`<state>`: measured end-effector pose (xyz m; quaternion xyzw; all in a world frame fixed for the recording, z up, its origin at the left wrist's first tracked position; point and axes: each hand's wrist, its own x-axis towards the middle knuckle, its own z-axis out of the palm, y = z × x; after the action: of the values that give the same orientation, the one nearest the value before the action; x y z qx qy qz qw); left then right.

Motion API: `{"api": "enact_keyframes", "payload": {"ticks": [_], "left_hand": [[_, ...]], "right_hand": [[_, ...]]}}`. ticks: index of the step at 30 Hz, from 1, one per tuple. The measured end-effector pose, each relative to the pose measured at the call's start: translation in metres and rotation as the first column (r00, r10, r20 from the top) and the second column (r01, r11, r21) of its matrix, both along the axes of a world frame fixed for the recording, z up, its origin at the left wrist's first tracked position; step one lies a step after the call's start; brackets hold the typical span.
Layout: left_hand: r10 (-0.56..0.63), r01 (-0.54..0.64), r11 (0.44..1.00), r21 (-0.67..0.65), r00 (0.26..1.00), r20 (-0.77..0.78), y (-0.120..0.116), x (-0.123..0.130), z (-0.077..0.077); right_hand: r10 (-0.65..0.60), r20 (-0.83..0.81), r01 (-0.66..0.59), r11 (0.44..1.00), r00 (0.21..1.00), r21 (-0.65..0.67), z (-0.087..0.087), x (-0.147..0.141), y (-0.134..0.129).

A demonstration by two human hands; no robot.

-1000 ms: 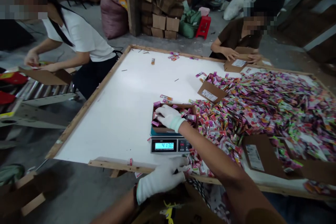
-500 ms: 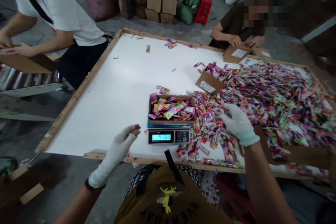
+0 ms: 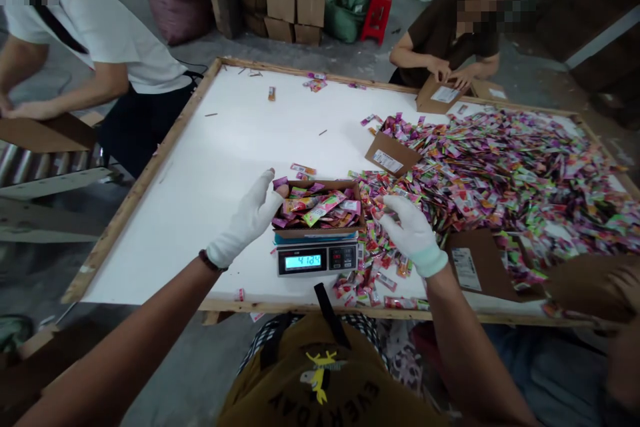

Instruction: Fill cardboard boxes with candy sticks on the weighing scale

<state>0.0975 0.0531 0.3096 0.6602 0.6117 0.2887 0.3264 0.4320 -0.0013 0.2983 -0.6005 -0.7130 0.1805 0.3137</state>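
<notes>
A small cardboard box full of colourful candy sachets rests on a digital scale with a lit display. My left hand, in a white glove with bare fingertips, is at the box's left side. Its thumb is by the box's left edge and its fingers are apart; whether it touches the box I cannot tell. To the right of the box is my gloved right hand, fingers spread and slightly curled over loose sachets, with nothing visible in it.
A large heap of sachets covers the right of the wood-rimmed white table. Cardboard boxes lie in and beside it. Across the table a person handles a box. Another person stands left by a roller conveyor.
My left hand has moved up and right to the box's left side. My right hand has come left, closer to the box. The scale's reading has changed.
</notes>
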Motion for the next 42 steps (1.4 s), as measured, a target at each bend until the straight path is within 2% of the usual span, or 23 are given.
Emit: {"api": "enact_keyframes", "payload": {"ticks": [6,9,14,17,21,24,26,28,30,32,35,37,39,40,42], "left_hand": [[-0.033,0.032,0.999,-0.035,0.999,-0.025,0.0,0.005,0.004],[-0.023,0.021,0.999,-0.032,0.999,-0.043,0.002,0.006,0.001],[-0.022,0.066,0.988,0.14,0.954,-0.3,0.017,0.0,-0.001],[-0.001,0.073,0.983,0.17,0.921,-0.39,0.019,-0.007,0.019],[0.032,0.048,0.963,0.264,0.956,-0.293,-0.002,0.0,0.069],[-0.086,0.113,0.958,0.264,0.99,-0.11,-0.023,0.022,0.097],[-0.2,0.193,0.955,0.225,0.98,0.009,-0.033,0.04,0.104],[-0.283,0.263,0.945,0.194,0.955,0.086,-0.038,0.052,0.103],[-0.29,0.268,0.948,0.17,0.95,0.12,-0.039,0.053,0.101],[-0.217,0.197,0.97,0.145,0.966,0.142,-0.039,0.043,0.1],[-0.034,0.02,0.996,0.088,0.986,0.161,-0.04,0.013,0.092],[0.067,-0.075,0.996,0.049,0.988,0.141,-0.043,-0.009,0.08],[0.103,-0.105,0.994,0.025,0.992,0.073,-0.044,-0.024,0.062],[0.085,-0.085,0.996,0.029,0.996,0.026,-0.043,-0.027,0.052],[-0.032,0.037,0.998,0.057,0.997,-0.073,-0.04,-0.024,0.034]], "right_hand": [[0.024,-0.045,-0.026,0.999,0.999,-0.035,-0.008,0.001,-0.003],[0.045,-0.033,-0.045,0.999,0.998,-0.025,-0.005,-0.005,0.0],[0.143,-0.044,-0.141,0.989,0.989,0.032,0.007,-0.026,0.009],[0.162,-0.067,-0.159,0.986,0.985,0.057,0.01,-0.034,0.011],[0.166,-0.096,-0.158,0.984,0.981,0.087,0.021,-0.042,0.008],[0.178,-0.087,-0.162,0.972,0.98,0.168,0.038,-0.058,0.004],[0.237,-0.072,-0.217,0.953,0.969,0.213,0.048,-0.07,0.001],[0.294,-0.054,-0.276,0.937,0.954,0.216,0.053,-0.076,-0.002],[0.272,-0.028,-0.263,0.95,0.962,0.166,0.052,-0.069,-0.007],[0.169,0.011,-0.169,0.982,0.986,0.083,0.047,-0.048,-0.014],[-0.012,0.134,0.013,1.0,0.991,-0.008,0.033,-0.001,-0.024],[-0.094,0.202,0.103,0.994,0.975,-0.038,0.021,0.028,-0.03],[-0.131,0.176,0.145,0.987,0.976,-0.07,0.008,0.043,-0.033],[-0.136,0.125,0.149,0.984,0.983,-0.096,0.001,0.045,-0.033],[-0.139,-0.019,0.134,0.977,0.99,-0.168,-0.013,0.039,-0.027]]}}
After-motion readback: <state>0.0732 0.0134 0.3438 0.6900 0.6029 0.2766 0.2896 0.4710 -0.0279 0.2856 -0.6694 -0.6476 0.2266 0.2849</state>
